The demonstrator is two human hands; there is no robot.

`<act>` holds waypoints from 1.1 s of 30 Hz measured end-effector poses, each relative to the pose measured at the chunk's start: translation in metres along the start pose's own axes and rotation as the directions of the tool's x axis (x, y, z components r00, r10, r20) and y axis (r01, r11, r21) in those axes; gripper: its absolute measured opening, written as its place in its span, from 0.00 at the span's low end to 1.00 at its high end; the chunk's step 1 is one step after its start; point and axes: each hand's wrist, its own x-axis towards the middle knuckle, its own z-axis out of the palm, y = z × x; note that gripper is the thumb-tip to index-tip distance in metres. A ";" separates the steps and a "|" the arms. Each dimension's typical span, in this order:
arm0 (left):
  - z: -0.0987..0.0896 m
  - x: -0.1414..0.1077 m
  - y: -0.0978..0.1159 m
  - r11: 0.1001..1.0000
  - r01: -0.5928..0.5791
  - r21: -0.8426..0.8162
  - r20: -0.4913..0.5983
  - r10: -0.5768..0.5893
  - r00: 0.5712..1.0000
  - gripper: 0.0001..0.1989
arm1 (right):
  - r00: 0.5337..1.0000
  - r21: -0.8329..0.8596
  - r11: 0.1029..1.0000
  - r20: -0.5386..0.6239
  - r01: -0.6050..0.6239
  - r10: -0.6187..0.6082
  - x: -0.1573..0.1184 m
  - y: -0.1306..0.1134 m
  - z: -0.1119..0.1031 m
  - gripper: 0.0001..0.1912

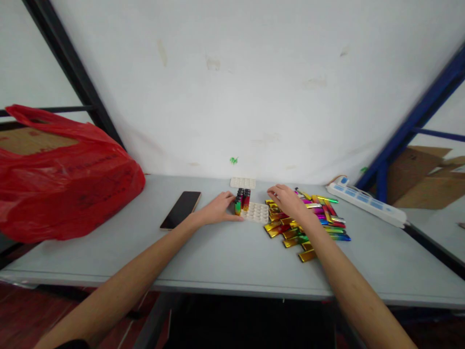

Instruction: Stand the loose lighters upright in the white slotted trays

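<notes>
Several upright lighters, green, red and yellow with dark tops, stand at the left end of a white tray with round holes. My left hand is beside them, thumb and fingers spread apart, with nothing gripped between them. My right hand hovers over the left back part of a pile of shiny coloured lighters lying flat; its fingers are bent, and whether they hold anything is hidden. A second white tray lies behind the first, near the wall.
A black phone lies left of my left hand. A red plastic bag fills the table's left end. At the right back is a white power strip. Cardboard boxes stand beyond the blue frame. The grey table's front edge is close to me.
</notes>
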 end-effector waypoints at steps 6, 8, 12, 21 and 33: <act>-0.002 -0.001 0.000 1.000 -0.009 -0.011 -0.004 0.009 1.000 0.37 | 0.984 0.023 0.999 0.176 -0.037 0.032 0.000 0.034 0.009 0.14; -0.001 -0.001 0.000 1.000 -0.006 -0.008 -0.003 0.006 1.000 0.38 | 0.981 0.036 0.999 0.193 -0.035 0.028 0.003 0.033 0.012 0.14; 0.000 0.000 -0.001 1.000 -0.010 -0.003 -0.011 0.010 1.000 0.38 | 0.994 0.071 0.996 0.104 -0.046 0.039 0.005 0.030 0.017 0.11; 0.001 0.000 -0.003 0.999 -0.037 -0.008 -0.026 0.036 0.999 0.37 | 0.962 0.454 0.887 -0.196 -0.081 0.188 0.003 0.016 0.004 0.19; 0.002 0.000 -0.005 0.999 -0.044 -0.008 -0.031 0.043 0.999 0.37 | 0.979 0.916 0.399 -0.055 -0.028 0.196 0.004 -0.032 -0.005 0.35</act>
